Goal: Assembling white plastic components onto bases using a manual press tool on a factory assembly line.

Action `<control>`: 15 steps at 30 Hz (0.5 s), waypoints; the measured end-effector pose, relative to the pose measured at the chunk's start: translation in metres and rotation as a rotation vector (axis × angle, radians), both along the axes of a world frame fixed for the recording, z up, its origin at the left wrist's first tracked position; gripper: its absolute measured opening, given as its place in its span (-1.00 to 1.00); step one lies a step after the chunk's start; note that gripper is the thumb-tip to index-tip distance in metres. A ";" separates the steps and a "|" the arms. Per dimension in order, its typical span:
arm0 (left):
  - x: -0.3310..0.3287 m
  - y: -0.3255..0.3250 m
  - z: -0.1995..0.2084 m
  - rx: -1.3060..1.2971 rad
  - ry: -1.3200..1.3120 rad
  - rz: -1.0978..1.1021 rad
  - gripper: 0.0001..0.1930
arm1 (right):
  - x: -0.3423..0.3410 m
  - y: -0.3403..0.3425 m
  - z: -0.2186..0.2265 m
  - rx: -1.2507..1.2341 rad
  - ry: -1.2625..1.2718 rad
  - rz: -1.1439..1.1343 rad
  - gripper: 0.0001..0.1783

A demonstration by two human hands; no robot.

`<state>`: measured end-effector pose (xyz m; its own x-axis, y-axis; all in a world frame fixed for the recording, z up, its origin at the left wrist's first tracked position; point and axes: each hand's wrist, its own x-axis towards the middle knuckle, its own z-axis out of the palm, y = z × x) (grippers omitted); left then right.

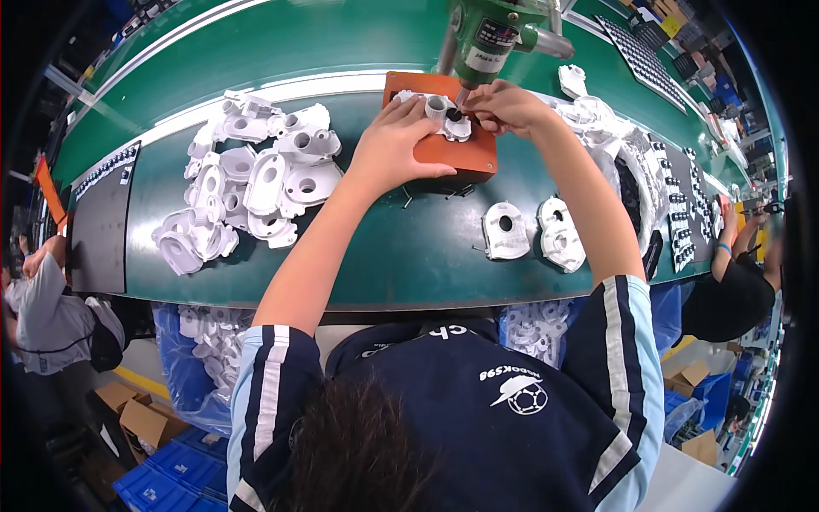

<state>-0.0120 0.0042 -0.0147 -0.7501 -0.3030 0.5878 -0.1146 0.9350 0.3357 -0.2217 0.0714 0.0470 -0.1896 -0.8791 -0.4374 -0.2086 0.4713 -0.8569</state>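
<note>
A white plastic housing (pixel 458 130) with a round collar and a black round insert lies on an orange fixture block (pixel 456 160). My left hand (pixel 394 143) rests over the housing's left end, its fingers stretched out and its thumb spread along the block. Beside the black insert, my right hand (pixel 509 109) is closed with bent fingers; whatever they hold is hidden. Directly above the insert stands the narrow tip of a green press or drill head (pixel 490 43), close to my right fingertips. I cannot tell whether the tip touches the insert.
White housings are heaped at the left (pixel 264 175) and right (pixel 589 119) of the green bench. Two separate housings (pixel 505 230) lie nearer me. Dark trays (pixel 107 218) with small black parts flank them. Blue-lined bins (pixel 192 375) stand below the bench edge. Other people work at both sides.
</note>
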 end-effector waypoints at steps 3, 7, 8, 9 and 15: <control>0.000 0.000 -0.002 0.004 -0.006 0.010 -0.42 | 0.008 -0.003 0.000 -0.003 0.142 0.063 -0.88; 0.000 0.000 -0.003 0.014 -0.002 0.017 -0.42 | 0.012 -0.005 0.007 0.021 0.265 0.094 -0.85; 0.001 -0.001 -0.004 0.014 -0.003 0.019 -0.42 | 0.009 -0.005 0.002 0.024 0.306 0.090 -0.83; 0.002 -0.001 -0.005 0.010 0.008 0.012 -0.42 | 0.005 -0.004 0.001 0.027 0.347 0.088 -0.80; 0.000 0.003 0.004 -0.005 0.008 -0.017 -0.40 | -0.152 -0.009 0.037 -0.556 0.597 0.359 -0.75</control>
<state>-0.0119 0.0072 -0.0104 -0.7501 -0.2877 0.5955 -0.0963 0.9384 0.3319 -0.3742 0.0623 0.0838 0.0788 -0.9850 0.1537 -0.7486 -0.1603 -0.6433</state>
